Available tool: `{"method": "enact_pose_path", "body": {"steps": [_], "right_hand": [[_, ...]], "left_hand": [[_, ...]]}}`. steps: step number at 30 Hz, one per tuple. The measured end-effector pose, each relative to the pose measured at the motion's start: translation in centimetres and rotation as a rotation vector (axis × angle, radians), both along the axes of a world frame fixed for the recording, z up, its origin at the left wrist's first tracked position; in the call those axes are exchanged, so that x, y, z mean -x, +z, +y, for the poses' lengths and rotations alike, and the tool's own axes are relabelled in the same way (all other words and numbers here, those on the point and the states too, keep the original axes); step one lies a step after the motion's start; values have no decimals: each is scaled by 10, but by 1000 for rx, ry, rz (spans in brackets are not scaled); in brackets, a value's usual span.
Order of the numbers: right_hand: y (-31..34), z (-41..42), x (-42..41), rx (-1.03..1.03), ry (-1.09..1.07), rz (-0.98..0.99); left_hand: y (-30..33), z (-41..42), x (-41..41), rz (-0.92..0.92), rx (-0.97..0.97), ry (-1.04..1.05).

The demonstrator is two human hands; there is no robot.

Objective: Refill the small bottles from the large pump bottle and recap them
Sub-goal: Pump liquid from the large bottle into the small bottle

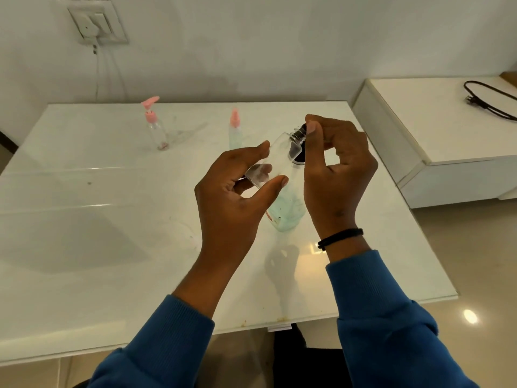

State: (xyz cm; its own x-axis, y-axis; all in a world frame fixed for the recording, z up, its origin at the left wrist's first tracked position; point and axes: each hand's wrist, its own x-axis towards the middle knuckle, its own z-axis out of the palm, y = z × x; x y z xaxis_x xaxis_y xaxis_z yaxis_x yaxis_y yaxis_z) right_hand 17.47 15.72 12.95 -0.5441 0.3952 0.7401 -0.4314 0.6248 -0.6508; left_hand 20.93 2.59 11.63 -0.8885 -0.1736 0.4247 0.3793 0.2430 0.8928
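Observation:
My left hand [235, 197] grips a small clear bottle [275, 158] by its base, tilted with the neck up to the right. My right hand [338, 175] pinches the dark cap [300, 130] at the bottle's neck. Behind and below the small bottle stands the large bottle [288, 211] with pale green liquid; its dark top is mostly hidden by the small bottle and my right hand. At the back left of the white table [112, 219] a clear small bottle with a pink pump [155, 124] stands upright. A small bottle with a pink spray top [234, 128] holding greenish liquid stands at the back middle.
A wall socket with a white cable [96, 26] is above the table's far left. A white cabinet [436, 130] with a black cable [488, 100] on it stands to the right. The table's right edge runs close to my right forearm.

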Motion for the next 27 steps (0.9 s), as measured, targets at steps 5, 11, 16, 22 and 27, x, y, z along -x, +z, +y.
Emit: {"method": "enact_pose_path", "body": {"steps": [5,11,16,22,27], "right_hand": [[12,1,1,-29,7,-5],[4,-3,1,-12,-22,10],[1,-5,-1,29,-17,0],[9,-6,-1,-40,-33,3],[-2,-9,-2,36,-40,-29]], "left_hand": [[1,1,0,0,-17,-4],[2,3,-1,-6,-14,-8],[0,0,-2,-7,5,-10],[2,0,-1,-10,-27,-9],[0,1,-3,-10,10,-5]]}}
